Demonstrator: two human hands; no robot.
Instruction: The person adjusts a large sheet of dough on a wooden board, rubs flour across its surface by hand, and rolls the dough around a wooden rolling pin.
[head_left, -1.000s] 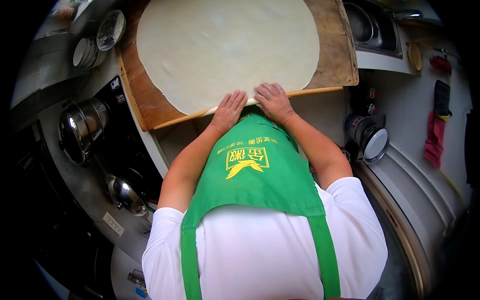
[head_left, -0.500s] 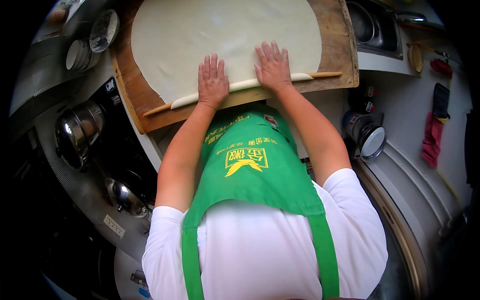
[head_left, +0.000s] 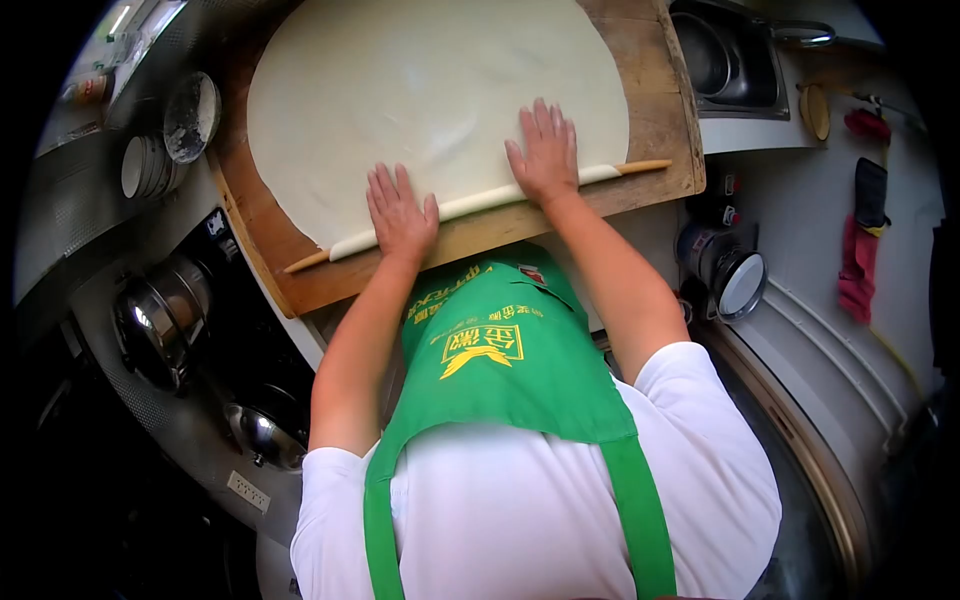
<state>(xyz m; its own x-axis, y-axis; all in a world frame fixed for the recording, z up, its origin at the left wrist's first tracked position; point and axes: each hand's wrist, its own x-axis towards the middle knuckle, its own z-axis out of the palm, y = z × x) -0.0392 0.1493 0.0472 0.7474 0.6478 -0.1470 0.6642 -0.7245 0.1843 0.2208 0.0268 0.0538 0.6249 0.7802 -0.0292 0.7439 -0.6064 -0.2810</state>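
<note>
A large thin sheet of pale dough (head_left: pixel 430 85) covers most of a wooden board (head_left: pixel 662 98). The dough's near edge is wrapped around a long wooden rolling pin (head_left: pixel 645 167), whose bare tapered tips stick out at both ends. My left hand (head_left: pixel 403 218) lies palm down across the wrapped pin, left of its middle, fingers stretched over the dough. Toward the pin's right end, my right hand (head_left: pixel 546 158) rests the same way, with fingers extended and thumb out. Both palms press on the roll without gripping it; they hide the parts of it beneath them.
A sink (head_left: pixel 735 60) with a faucet is at the upper right. Bowls (head_left: pixel 150 165) and a floury glass bowl (head_left: pixel 192 117) stand left of the board. Steel pots (head_left: pixel 160 320) sit at the left. My green apron (head_left: pixel 500 385) touches the board's near side.
My hands have moved farther apart along the pin, the left one shifting left. The board and dough appear lower and slightly left in view, as the camera has tilted.
</note>
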